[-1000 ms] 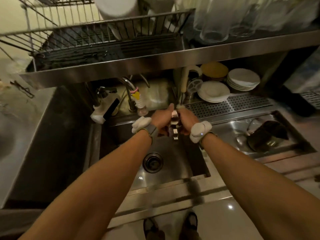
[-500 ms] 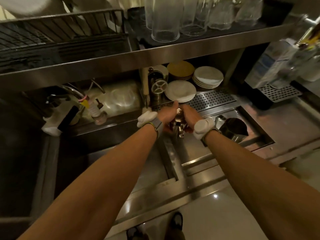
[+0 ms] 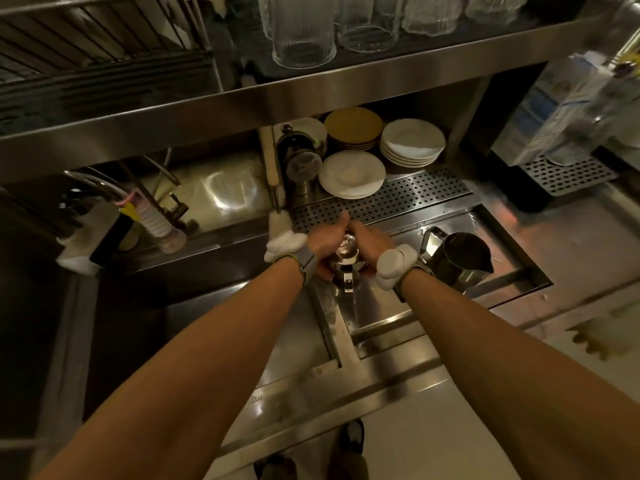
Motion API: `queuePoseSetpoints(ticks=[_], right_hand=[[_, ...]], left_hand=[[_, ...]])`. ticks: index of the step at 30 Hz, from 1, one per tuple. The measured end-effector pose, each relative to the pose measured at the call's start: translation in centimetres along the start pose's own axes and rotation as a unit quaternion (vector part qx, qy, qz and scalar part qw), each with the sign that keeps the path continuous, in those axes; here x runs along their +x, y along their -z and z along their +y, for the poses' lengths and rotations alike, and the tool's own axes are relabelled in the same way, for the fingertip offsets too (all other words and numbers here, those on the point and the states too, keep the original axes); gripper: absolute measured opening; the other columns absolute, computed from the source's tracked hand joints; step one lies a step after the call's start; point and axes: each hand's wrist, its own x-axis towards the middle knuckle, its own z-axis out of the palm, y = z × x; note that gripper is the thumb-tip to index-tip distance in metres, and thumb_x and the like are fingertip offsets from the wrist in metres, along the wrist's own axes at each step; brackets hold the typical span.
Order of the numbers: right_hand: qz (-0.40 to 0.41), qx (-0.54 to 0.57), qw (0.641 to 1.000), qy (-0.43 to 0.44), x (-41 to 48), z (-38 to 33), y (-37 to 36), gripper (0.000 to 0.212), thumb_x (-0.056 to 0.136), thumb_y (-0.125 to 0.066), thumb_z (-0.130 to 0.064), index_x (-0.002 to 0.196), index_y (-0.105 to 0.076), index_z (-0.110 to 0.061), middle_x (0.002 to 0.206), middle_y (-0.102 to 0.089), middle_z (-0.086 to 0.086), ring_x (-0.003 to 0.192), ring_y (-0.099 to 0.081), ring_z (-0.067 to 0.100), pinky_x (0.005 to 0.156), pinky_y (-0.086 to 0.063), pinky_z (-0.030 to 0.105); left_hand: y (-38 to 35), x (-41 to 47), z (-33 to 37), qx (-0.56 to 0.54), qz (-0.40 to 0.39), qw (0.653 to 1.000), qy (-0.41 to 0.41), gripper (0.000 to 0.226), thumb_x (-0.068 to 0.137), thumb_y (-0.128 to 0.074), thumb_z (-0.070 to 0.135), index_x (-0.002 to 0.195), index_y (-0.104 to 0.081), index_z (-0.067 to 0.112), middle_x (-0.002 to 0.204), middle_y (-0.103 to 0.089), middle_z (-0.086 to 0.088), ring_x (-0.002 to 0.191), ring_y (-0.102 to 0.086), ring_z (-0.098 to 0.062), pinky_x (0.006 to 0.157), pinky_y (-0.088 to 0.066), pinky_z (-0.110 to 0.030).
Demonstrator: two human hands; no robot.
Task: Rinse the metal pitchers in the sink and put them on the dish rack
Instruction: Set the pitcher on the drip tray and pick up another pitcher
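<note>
Both hands, left hand (image 3: 323, 242) and right hand (image 3: 370, 242), clasp a small pitcher (image 3: 346, 259), fingers wrapped around it. Beside it waits the larger pitcher (image 3: 460, 259). Rinsing looks done; next comes a lift to the dish rack (image 3: 104, 53), above and left.

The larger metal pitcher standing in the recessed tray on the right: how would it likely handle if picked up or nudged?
The larger metal pitcher looks like rigid steel, so it should not flex. Its shiny wall and the glistening tray suggest a slippery hold; the handle looks safer. It appears empty and upright on a broad base, so a nudge would probably slide it, not tip it.
</note>
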Motion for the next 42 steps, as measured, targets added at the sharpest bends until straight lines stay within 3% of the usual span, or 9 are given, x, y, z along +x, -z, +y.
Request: queuePoseSetpoints(ticks=[5, 10, 13, 18, 21, 25, 32, 36, 42], right_hand=[[-0.013, 0.003, 1.0, -0.008, -0.5, 0.7, -0.6, 0.06, 0.096, -0.026, -0.055, 0.11, -0.065, -0.011, 0.113, -0.066, 0.018, 0.101, -0.063, 0.037, 0.094, -0.048, 0.05], [0.002, -0.011, 1.0, 0.009, -0.4, 0.6, -0.3, 0.048, 0.1, -0.026, -0.039, 0.112, -0.061, -0.008, 0.118, -0.062, 0.018, 0.105, -0.059, 0.035, 0.092, -0.047, 0.042], [-0.005, -0.06, 0.998, 0.003, -0.6, 0.1, 0.1, 0.043, 0.101, -0.026, -0.034, 0.117, -0.058, -0.008, 0.124, -0.059, 0.017, 0.108, -0.057, 0.033, 0.087, -0.042, 0.036], [0.049, -0.107, 0.993, 0.001, -1.2, 0.6, 4.0, 0.041, 0.099, -0.033, -0.03, 0.122, -0.057, -0.008, 0.127, -0.056, 0.018, 0.108, -0.056, 0.034, 0.079, -0.041, 0.036], [0.073, -0.131, 0.988, 0.02, -1.2, 0.0, 4.7, 0.036, 0.091, -0.048, -0.033, 0.098, -0.067, -0.004, 0.1, -0.066, 0.014, 0.091, -0.06, 0.031, 0.072, -0.043, 0.033], [0.124, -0.208, 0.97, 0.02, -2.0, 1.4, 7.4, 0.031, 0.082, -0.059, -0.04, 0.106, -0.068, -0.021, 0.111, -0.067, 0.008, 0.105, -0.061, 0.03, 0.09, -0.051, 0.04], [0.159, -0.271, 0.947, -0.067, -1.7, 7.1, 12.1, 0.095, 0.055, -0.072, -0.061, 0.136, -0.041, -0.026, 0.138, -0.045, 0.011, 0.129, -0.04, 0.038, 0.103, -0.036, 0.054], [0.153, -0.248, 0.954, -0.062, -2.1, 8.7, 12.1, 0.07, 0.067, -0.075, -0.043, 0.123, -0.044, -0.015, 0.122, -0.051, 0.013, 0.109, -0.054, 0.037, 0.076, -0.045, 0.037], [0.169, -0.24, 0.955, -0.033, -2.8, 6.0, 12.3, 0.07, 0.06, -0.079, -0.041, 0.119, -0.049, -0.02, 0.116, -0.056, 0.01, 0.108, -0.054, 0.034, 0.086, -0.051, 0.042]], left_hand=[[-0.6, -0.1, -0.5, 0.012, -0.001, 0.999, 0.037, 0.081, 0.088, -0.026, 0.071, 0.131, -0.048, 0.006, 0.128, -0.056, -0.024, 0.11, -0.058, -0.046, 0.082, -0.053, -0.053], [-0.2, 0.3, -0.8, 0.047, 0.021, 0.999, 0.014, 0.08, 0.091, -0.021, 0.069, 0.127, -0.051, 0.004, 0.121, -0.059, -0.022, 0.111, -0.059, -0.042, 0.077, -0.052, -0.045], [-0.3, 0.8, -0.5, 0.153, 0.099, 0.983, -0.036, 0.079, 0.095, -0.019, 0.062, 0.122, -0.057, -0.002, 0.127, -0.058, -0.023, 0.117, -0.057, -0.038, 0.096, -0.046, -0.04], [-2.4, -0.4, 2.9, 0.319, 0.158, 0.918, -0.177, 0.054, 0.099, -0.033, 0.043, 0.102, -0.066, 0.001, 0.114, -0.065, -0.018, 0.106, -0.06, -0.034, 0.079, -0.04, -0.032], [-2.3, -0.4, 4.0, 0.362, 0.197, 0.882, -0.227, 0.03, 0.094, -0.046, 0.024, 0.096, -0.07, 0.008, 0.114, -0.068, -0.014, 0.104, -0.062, -0.032, 0.08, -0.045, -0.034], [-4.1, -0.5, 5.3, 0.398, 0.061, 0.874, -0.272, 0.019, 0.089, -0.048, 0.028, 0.095, -0.059, 0.014, 0.129, -0.06, -0.017, 0.1, -0.055, -0.024, 0.084, -0.041, -0.031], [-9.9, 0.8, 7.2, 0.437, -0.005, 0.861, -0.259, 0.047, 0.093, -0.053, 0.026, 0.137, -0.048, 0.011, 0.142, -0.05, -0.012, 0.129, -0.049, -0.031, 0.106, -0.04, -0.034], [-10.6, 1.3, 7.3, 0.449, -0.021, 0.853, -0.264, 0.043, 0.093, -0.051, 0.019, 0.135, -0.05, 0.01, 0.142, -0.05, -0.013, 0.129, -0.049, -0.029, 0.104, -0.039, -0.031], [-9.0, 0.8, 7.5, 0.41, 0.002, 0.866, -0.287, 0.044, 0.093, -0.052, 0.019, 0.136, -0.047, 0.012, 0.141, -0.051, -0.011, 0.127, -0.05, -0.03, 0.103, -0.041, -0.034]])
